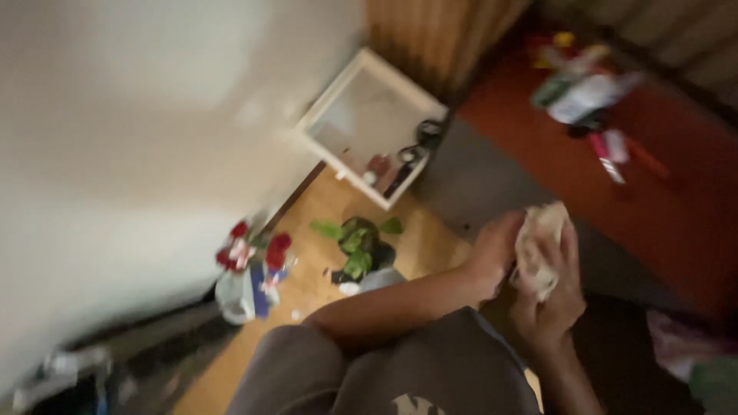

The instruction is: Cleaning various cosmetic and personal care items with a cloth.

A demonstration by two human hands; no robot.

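Note:
Both my hands meet at the right of the blurred head view over my grey-clad knees. A crumpled whitish cloth or paper wad (pixel 538 246) sits between them. My left hand (pixel 492 257) presses against its left side with the forearm crossing my lap. My right hand (pixel 550 303) wraps around it from below and the right, fingers curled over it.
A white open box-shaped cabinet (pixel 369 127) stands against the white wall. On the wooden floor lie green leafy items (pixel 360 242) and spray bottles with red caps (pixel 254 265). A red rug (pixel 661 192) with scattered colourful items (pixel 584 92) lies at upper right.

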